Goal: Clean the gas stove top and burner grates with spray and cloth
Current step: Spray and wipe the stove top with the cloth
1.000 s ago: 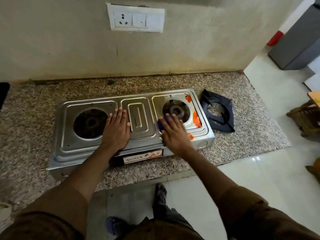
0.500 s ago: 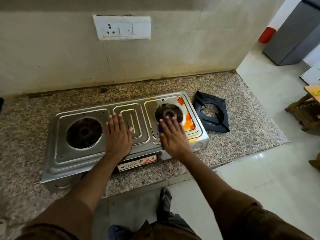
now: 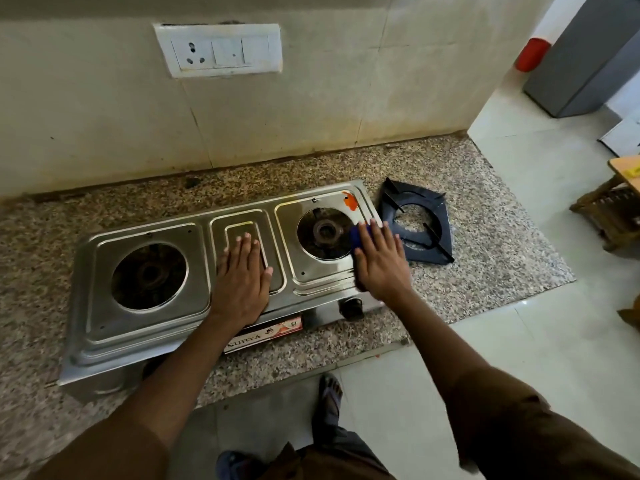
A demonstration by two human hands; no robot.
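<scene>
**Orange stain straight ahead of the wiping hand, along the stove's right rim**

Right hand (image 3: 379, 261) pressed flat, fingers straight and together, on a dark blue cloth (image 3: 357, 237) at the right edge of the two-burner stainless steel gas stove top (image 3: 145, 341). Cloth mostly hidden under the palm; only a blue corner visible beside the right burner opening (image 3: 325, 233). Left hand (image 3: 242, 275) spread flat, fingers straight, on the raised rectangular panel between the burners, holding nothing, apparently bracing the stove against sliding on the speckled granite surface (image 3: 485, 244).

Deciding relation: remaining smear of orange residue (image 3: 349, 200) at the far right corner of the steel top, directly beyond the right fingertips, away from the body and slightly toward the burner. Narrow strip of steel between burner opening and right rim running near-to-far, so long axis of the coming stroke probably along that strip, pushed forward. Right hand clearly nearer; left hand well apart, across the burner.

Black square burner grate (image 3: 415, 226) lying off the stove on the surface, just beside the stove's right edge and just right of the wiping hand, not yet under the cloth. Left burner opening (image 3: 149, 275) also bare, no grate in view there. No spray bottle in view.

Likely risk: cloth snagging on the burner recess, or knuckles knocking the grate on an outward drift
</scene>
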